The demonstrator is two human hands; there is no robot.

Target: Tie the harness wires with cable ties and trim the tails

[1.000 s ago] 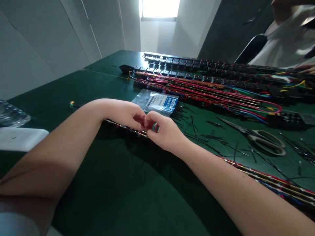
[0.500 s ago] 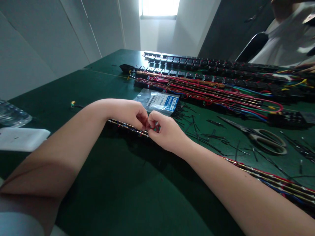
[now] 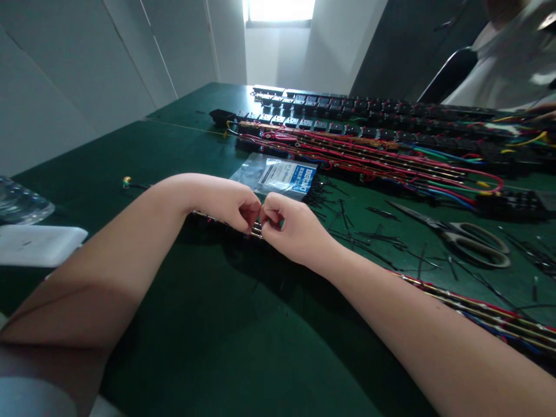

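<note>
Head view: the left hand point(image 3: 226, 201) and right hand point(image 3: 292, 226) meet fingertip to fingertip, both pinched on the wire harness point(image 3: 478, 310) lying across the green table point(image 3: 208, 347). Just beyond the harness, a clear bag point(image 3: 278, 174) carries a blue label, its writing too small to read.

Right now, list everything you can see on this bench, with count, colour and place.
wire harness: one, red, blue and brass-coloured, runs from under the hands to the right edge
plastic bag: one, clear with blue label, just beyond the hands
cable ties: many, black, scattered right of the bag
scissors: one pair, grey handles, right
socket strips with wiring: several, black with red, blue and green wires, far side
white box: one, left edge
table: one, green top
co-worker: one, white top, upper right
left hand: pinching the harness
right hand: pinching the harness, touching the left
</note>
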